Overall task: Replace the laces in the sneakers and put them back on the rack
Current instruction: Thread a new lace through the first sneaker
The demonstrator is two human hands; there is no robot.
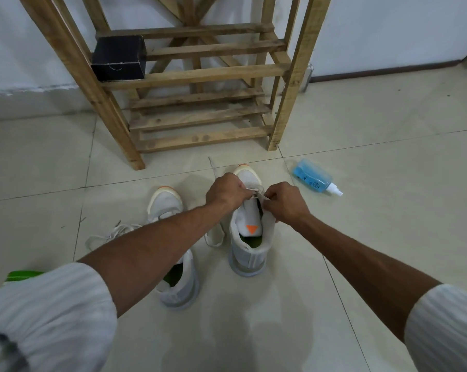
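Observation:
Two white sneakers with green insoles stand on the tiled floor, toes pointing at the wooden rack (200, 73). Over the right sneaker (250, 237), my left hand (225, 190) and my right hand (286, 201) meet near the lower eyelets, each pinching the white lace (258, 194). One lace end trails toward the rack (213, 165) and a loop lies beside the shoe (213, 238). The left sneaker (170, 208) is partly hidden under my left forearm, with a loose white lace (111, 233) heaped on the floor to its left.
A black box (118, 59) sits on the rack's middle shelf at the left. A blue spray bottle (314, 178) lies on the floor to the right of the shoes. A green and white object (23, 275) shows at the lower left.

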